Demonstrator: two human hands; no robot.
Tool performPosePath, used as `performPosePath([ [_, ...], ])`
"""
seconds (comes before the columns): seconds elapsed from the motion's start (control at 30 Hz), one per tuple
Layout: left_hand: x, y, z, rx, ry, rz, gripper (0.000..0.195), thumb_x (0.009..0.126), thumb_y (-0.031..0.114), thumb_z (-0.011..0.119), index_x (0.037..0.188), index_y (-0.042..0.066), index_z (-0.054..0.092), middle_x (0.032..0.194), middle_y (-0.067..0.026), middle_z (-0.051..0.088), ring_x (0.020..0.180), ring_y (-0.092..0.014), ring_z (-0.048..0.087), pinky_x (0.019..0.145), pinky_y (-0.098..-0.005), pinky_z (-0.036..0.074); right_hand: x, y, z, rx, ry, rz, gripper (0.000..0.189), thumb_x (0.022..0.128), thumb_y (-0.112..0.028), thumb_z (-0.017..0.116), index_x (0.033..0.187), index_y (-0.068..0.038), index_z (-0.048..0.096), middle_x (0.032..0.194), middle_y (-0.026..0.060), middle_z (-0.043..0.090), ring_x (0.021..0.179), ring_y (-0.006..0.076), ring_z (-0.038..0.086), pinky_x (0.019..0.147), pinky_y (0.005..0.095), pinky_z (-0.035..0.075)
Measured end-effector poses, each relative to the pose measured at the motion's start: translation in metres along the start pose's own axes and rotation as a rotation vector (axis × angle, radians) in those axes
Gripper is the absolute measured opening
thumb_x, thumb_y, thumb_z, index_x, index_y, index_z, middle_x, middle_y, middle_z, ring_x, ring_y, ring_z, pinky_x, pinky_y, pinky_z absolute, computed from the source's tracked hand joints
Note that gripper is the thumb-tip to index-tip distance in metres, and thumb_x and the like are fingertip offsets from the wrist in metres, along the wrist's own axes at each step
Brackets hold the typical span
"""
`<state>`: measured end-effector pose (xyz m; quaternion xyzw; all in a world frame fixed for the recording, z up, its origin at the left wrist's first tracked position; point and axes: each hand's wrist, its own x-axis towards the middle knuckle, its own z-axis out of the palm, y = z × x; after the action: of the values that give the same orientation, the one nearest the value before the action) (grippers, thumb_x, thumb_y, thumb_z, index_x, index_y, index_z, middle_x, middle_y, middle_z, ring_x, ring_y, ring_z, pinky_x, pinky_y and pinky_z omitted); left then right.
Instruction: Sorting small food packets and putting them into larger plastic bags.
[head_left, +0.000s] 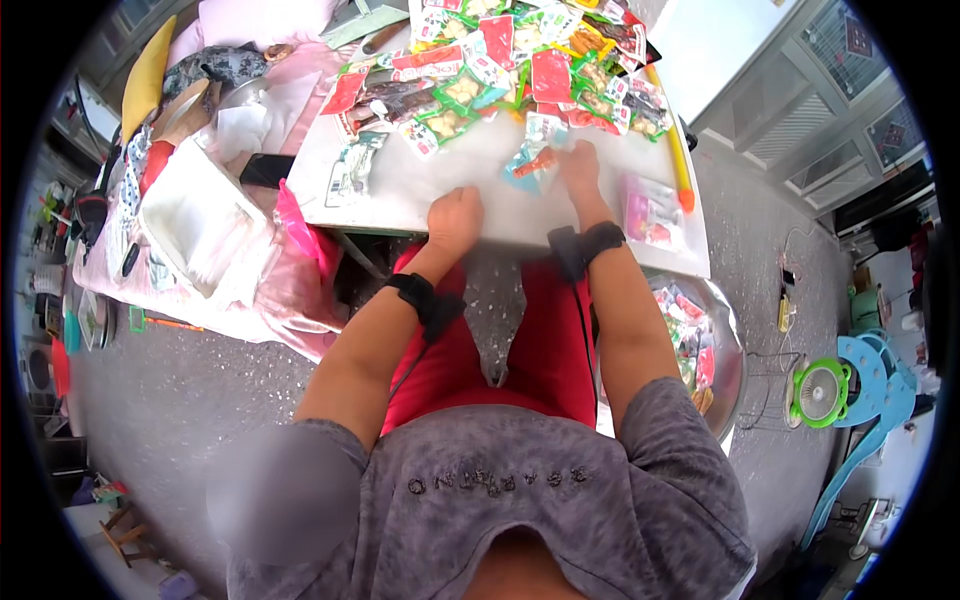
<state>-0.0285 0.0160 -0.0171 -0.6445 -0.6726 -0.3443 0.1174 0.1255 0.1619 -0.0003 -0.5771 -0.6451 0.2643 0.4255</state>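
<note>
My left hand (456, 215), its fingers curled, rests at the front edge of the white table (405, 202); whether something small is inside it cannot be told. My right hand (580, 166) is at the right end of a blue and white snack packet (534, 154) with a reddish piece showing; blur hides whether the fingers grip it. Beyond both hands lies a heap of small snack packets (463, 88) in red, green and clear wrapping. Another pale packet (355, 169) lies apart at the left. A pink and clear plastic bag (652, 213) is right of my right hand.
A yellow tube with an orange end (682, 169) lies along the table's right side. Below that side stands a round metal basin (726, 352) holding more packets. At the left, a white bin (196, 217) and a dark phone (268, 170) lie on pink cloth. A green fan (819, 392) stands far right.
</note>
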Motion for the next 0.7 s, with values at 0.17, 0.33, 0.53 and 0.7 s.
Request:
performPosePath([
  [0.17,0.004,0.010,0.008,-0.003,-0.012,0.019,0.005,0.063,0.010,0.046,0.061,0.007,0.043,0.057,-0.0103,0.047,0.052,-0.029,0.049,0.048,-0.0379,0.040,0.058,0.066,0.034,0.239,-0.050,0.137,0.043,0.055,-0.014,0.056,0.087,0.010,0.042,0.080,0.0207,0.051,0.074,0.0259,0.053,0.061,0.0308,0.041],
  [0.33,0.002,0.004,0.005,0.040,-0.030,-0.014,0.005,0.062,0.010,0.047,0.062,0.008,0.043,0.058,-0.0091,0.048,0.052,-0.027,0.050,0.049,-0.0366,0.041,0.056,0.051,0.043,0.481,-0.254,0.259,0.035,0.056,-0.010,0.055,0.084,0.008,0.044,0.079,0.0171,0.051,0.073,0.0231,0.052,0.060,0.0294,0.042],
  [0.53,0.001,0.001,0.004,0.045,-0.030,0.000,0.004,0.062,0.010,0.047,0.062,0.008,0.044,0.060,-0.0092,0.048,0.053,-0.027,0.050,0.049,-0.0366,0.041,0.017,-0.002,-0.012,0.435,-0.460,0.056,0.025,0.060,-0.004,0.051,0.084,0.003,0.046,0.079,0.0105,0.050,0.073,0.0187,0.050,0.062,0.0273,0.041],
  [0.7,0.003,0.004,0.004,0.022,-0.061,-0.076,0.003,0.063,0.009,0.045,0.062,0.007,0.044,0.062,-0.0110,0.050,0.054,-0.029,0.051,0.049,-0.0382,0.041,-0.004,-0.031,-0.055,0.287,-0.613,-0.144,0.021,0.063,0.002,0.048,0.083,-0.001,0.047,0.079,0.0050,0.050,0.073,0.0150,0.048,0.064,0.0255,0.041],
])
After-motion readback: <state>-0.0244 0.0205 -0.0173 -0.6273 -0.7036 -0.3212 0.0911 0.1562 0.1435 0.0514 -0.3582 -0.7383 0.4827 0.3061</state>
